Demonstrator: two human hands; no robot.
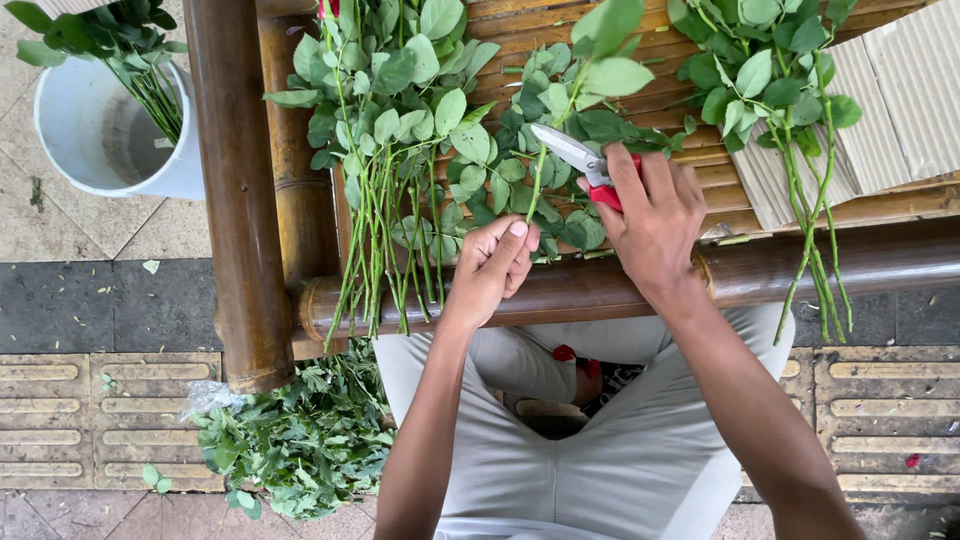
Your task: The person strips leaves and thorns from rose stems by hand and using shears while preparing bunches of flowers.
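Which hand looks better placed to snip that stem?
Right, probably. The right hand holds the red-handled shears, blades open beside the stem. The left hand only pinches that stem lower down and holds no tool.

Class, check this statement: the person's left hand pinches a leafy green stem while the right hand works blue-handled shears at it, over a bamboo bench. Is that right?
Not quite: the head view shows the shears have red handles, not blue. The rest stands: the left hand pinches a leafy green stem, the right hand works the shears at it, over the bamboo bench.
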